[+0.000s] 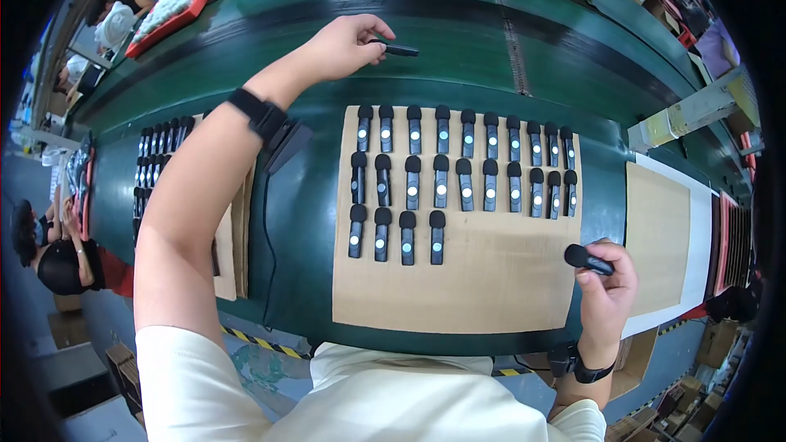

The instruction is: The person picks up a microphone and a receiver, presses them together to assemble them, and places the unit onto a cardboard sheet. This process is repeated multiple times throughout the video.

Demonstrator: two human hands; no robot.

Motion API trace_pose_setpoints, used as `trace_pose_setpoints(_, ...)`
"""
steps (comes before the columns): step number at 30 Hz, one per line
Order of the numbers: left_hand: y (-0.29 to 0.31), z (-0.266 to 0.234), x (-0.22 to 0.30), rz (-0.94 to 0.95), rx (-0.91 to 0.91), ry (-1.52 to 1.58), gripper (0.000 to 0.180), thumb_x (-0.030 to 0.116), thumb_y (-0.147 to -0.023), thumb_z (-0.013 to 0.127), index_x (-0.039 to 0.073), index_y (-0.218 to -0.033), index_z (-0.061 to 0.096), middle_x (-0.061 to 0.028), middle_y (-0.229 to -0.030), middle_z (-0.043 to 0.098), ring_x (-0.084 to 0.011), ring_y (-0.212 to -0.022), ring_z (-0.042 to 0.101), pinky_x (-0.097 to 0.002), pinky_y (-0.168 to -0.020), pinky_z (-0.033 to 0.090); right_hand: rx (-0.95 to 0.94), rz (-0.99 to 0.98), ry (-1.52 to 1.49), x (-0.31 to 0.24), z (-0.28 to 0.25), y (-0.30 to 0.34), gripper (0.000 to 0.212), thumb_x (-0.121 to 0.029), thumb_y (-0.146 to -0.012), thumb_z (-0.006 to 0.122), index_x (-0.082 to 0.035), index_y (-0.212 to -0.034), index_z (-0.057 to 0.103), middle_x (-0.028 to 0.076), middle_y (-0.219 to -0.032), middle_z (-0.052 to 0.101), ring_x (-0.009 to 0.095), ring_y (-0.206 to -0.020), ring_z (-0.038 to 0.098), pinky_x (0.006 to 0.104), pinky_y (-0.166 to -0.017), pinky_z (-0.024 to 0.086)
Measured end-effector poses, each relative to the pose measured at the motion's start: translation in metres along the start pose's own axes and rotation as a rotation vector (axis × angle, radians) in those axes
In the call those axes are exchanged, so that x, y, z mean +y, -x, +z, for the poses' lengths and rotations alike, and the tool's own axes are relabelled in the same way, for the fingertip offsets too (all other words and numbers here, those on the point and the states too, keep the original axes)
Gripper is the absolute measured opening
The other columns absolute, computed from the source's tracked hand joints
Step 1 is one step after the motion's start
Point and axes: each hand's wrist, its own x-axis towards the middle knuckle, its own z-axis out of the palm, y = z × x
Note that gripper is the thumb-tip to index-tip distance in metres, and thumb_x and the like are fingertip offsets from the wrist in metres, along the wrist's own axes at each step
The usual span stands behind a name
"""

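My left hand [348, 45] reaches far out over the green belt, fingertips pinched on the end of a slim black piece [401, 51]. What kind of piece it is cannot be made out. Close to the right edge of a cardboard sheet [458, 299], my right hand [607, 286] grips a small wireless microphone [588, 259] with a black foam head, pointing up and left. On the sheet lie rows of similar black microphones [440, 180], foam heads to the far side, many with a pale round spot. The nearest row is shorter and sits at the left.
Left of the sheet, a black device [288, 147] trails a cable. Another board with several microphones [155, 151] lies partly behind my left forearm. At the right are a tan board [659, 233] and a metal post [696, 110]. A red tray [176, 16] stands far left; a person [65, 254] works beyond.
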Motion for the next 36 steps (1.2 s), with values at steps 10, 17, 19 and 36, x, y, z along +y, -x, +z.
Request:
trace_pose_setpoints(10,0.194,0.051,0.11,-0.099,0.032,0.779,0.025,0.002,-0.084,0.071,-0.002,-0.108,0.065,-0.0085,-0.098,0.067,-0.0131,-0.083,0.064,-0.0269,-0.076,0.055,-0.198,-0.161,0.008,-0.009,0.054,0.021,0.023,0.001,-0.078,0.074,0.005,-0.099,0.064,0.012,-0.087,0.066,0.019,-0.076,0.062,0.0272,-0.069,0.049)
trace_pose_setpoints(17,0.274,0.106,0.117,0.083,0.227,0.648,0.027,-0.004,-0.076,0.076,-0.005,-0.101,0.065,-0.0128,-0.101,0.067,-0.019,-0.089,0.063,-0.0293,-0.081,0.05,-0.329,-0.272,0.045,-0.011,0.078,0.031,0.023,-0.001,-0.077,0.075,0.004,-0.097,0.065,0.013,-0.083,0.066,0.021,-0.073,0.061,0.0286,-0.067,0.048)
trace_pose_setpoints(19,0.279,0.117,0.114,0.085,0.253,0.66,0.027,-0.003,-0.076,0.076,-0.005,-0.101,0.065,-0.013,-0.1,0.067,-0.0194,-0.088,0.063,-0.0297,-0.081,0.05,-0.331,-0.278,0.039,-0.01,0.078,0.035,0.024,-0.001,-0.076,0.076,0.004,-0.097,0.067,0.013,-0.083,0.067,0.022,-0.072,0.062,0.0291,-0.067,0.049)
trace_pose_setpoints(36,0.273,0.13,0.123,0.254,0.321,0.319,0.024,-0.001,-0.075,0.075,-0.004,-0.097,0.065,-0.0161,-0.095,0.067,-0.0267,-0.089,0.063,-0.0368,-0.083,0.05,-0.325,-0.324,0.032,-0.005,0.086,0.039,0.029,0.005,-0.074,0.075,0.002,-0.101,0.065,0.014,-0.09,0.066,0.023,-0.079,0.061,0.0301,-0.068,0.049)
